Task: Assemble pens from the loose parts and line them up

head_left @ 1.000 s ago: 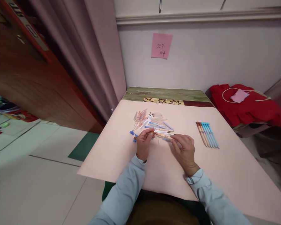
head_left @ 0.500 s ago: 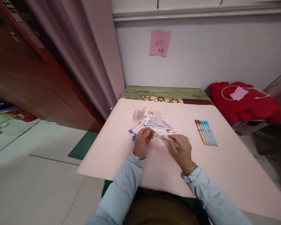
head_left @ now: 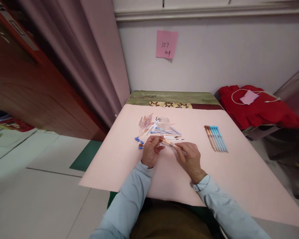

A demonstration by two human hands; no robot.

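Between my two hands is a peach-coloured pen, held nearly level above the table. My left hand is closed on its left end, thumb against fingers. My right hand pinches the other end, and the fingers hide that tip. Just beyond lie loose pen parts: pinkish clear pieces, white refills with black ends and blue barrels. Small blue caps and a brown one lie left of my left hand. To the right, a row of whole pens has brown or blue tops.
Pale pink paper covers most of the table, whose patterned far edge shows. A red cloth with a white cable lies at the right. A pink note is on the wall, and a wooden door stands left.
Both hands still hold the pen in nearly the same place. The lower fingers of my left hand have loosened a little. The whole view has shifted slightly.
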